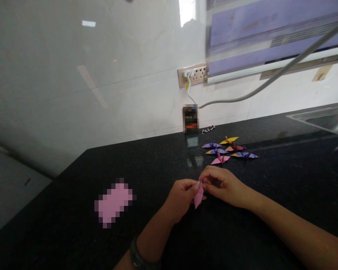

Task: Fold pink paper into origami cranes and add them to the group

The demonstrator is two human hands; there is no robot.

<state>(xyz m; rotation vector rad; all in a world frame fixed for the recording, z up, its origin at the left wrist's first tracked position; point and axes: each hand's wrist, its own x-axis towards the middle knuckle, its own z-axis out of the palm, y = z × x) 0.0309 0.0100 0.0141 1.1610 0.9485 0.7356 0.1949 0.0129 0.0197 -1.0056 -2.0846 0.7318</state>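
Between my two hands is a small piece of folded pink origami paper (pixel 198 197), its pointed end hanging down. My left hand (pixel 183 195) pinches it from the left, thumb lying across its upper part. From the right, my right hand (pixel 222 183) has thumb and forefinger closed at its top edge; the fingertips partly cover that spot. Just beyond my right hand lie several folded paper cranes, among them a pink crane (pixel 221 159), a purple crane (pixel 245 155) and a yellow crane (pixel 229 140).
A blurred pink item (pixel 114 204) lies to the left on the black countertop (pixel 81 180). A pixelated dark device (pixel 190 119) leans at the wall below a socket panel (pixel 195 75). A grey cable (pixel 242 96) runs to the upper right. A beaded strand (pixel 208 129) lies near the wall.
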